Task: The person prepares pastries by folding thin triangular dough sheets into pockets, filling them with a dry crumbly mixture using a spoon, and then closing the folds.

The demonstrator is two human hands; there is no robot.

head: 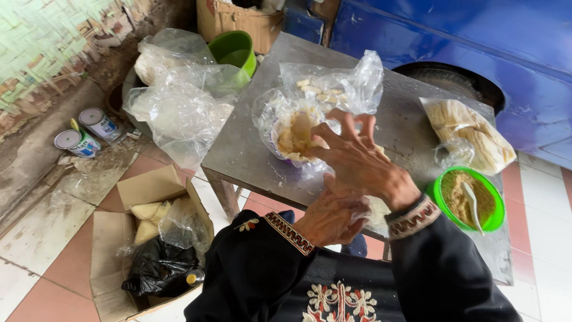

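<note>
So, the small clear plastic bag [372,216] is right at the near edge of the bench [250,149], and my left hand [330,216] has its grip closed around it, pinching the plastic from below. My right hand [357,156] is above it with the fingers spread apart, holding nothing, hovering just in front of the bowl of crumbly yellow filling [295,136] that sits inside a bigger open clear bag [333,89].

Tip from where I'm sitting: I'd say the trick is keeping the lower grip tight on the plastic so nothing leaks out, and keeping it over the bench and not my lap.

Further out on the right there's a green bowl of brownish crumbs [468,200] with a white spoon [472,206] in it, and behind that a bag of pale crackers [471,134]. At the far left corner stands a green bucket [233,50] beside a heap of crumpled plastic bags [179,101]. Down on the floor: a cardboard box [143,238] with a black bag in it, and 2 tins [86,134] near the wall.
</note>
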